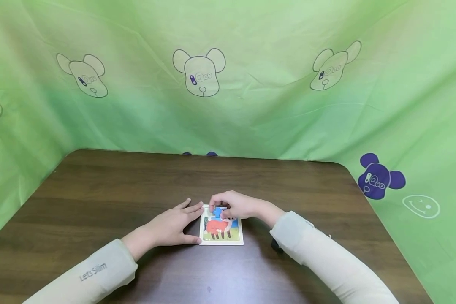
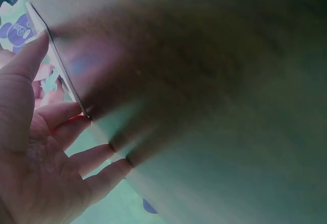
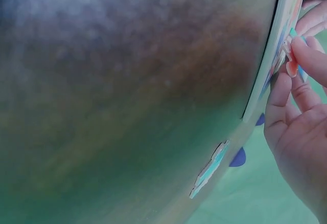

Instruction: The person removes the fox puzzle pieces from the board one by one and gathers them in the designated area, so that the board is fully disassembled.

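Note:
A small square jigsaw puzzle [image 1: 222, 242] with a white frame lies on the table, showing an orange-bodied animal on grass. My left hand [image 1: 175, 226] is spread flat at its left side, thumb by the lower corner and a fingertip by the upper corner. Over the upper part of the picture, my right hand [image 1: 237, 205] pinches a blue jigsaw piece [image 1: 218, 212] between thumb and fingers. The right wrist view shows that piece [image 3: 292, 66] tilted, partly hidden by the fingers. Another loose jigsaw piece [image 3: 210, 170] lies on the table there.
The dark wood-grain table [image 1: 137, 177] has rounded far corners. A green printed curtain [image 1: 251, 105] hangs behind and on both sides. Below the right sleeve sits a small black object [image 1: 276, 246], partly covered by the cuff.

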A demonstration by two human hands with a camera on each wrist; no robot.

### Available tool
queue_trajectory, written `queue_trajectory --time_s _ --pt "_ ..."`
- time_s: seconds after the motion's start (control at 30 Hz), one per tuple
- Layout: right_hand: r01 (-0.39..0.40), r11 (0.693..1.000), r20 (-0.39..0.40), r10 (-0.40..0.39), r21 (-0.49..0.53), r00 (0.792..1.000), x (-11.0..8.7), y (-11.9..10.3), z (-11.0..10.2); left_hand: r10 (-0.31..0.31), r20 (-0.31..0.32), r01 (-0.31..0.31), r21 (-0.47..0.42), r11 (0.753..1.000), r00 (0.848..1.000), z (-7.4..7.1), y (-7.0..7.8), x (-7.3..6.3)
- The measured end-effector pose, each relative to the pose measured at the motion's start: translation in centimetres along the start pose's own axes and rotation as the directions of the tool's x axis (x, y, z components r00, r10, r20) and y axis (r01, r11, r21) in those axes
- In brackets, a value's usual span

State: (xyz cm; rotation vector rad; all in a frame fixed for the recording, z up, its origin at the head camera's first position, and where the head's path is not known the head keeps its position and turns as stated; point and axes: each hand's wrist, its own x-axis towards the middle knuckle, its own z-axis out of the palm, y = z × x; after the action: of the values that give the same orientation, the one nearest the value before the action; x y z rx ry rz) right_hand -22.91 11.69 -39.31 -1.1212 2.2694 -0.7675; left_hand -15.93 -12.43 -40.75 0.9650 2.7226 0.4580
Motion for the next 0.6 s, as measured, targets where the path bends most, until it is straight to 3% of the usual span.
queue_trajectory --time_s 0.3,0.6 --pt "-0.012 0.994 -0.04 0.016 0.106 0.999 -0.47 0.34 -0.11 -0.004 0.004 0.004 0.003 1.0 1.0 0.1 0.08 0.23" --pt "0.007 0.993 -0.068 0.001 0.117 0.998 -1.03 0.75 -0.23 -0.008 0.007 0.008 0.001 1.0 1.0 0.11 0.05 0.18"
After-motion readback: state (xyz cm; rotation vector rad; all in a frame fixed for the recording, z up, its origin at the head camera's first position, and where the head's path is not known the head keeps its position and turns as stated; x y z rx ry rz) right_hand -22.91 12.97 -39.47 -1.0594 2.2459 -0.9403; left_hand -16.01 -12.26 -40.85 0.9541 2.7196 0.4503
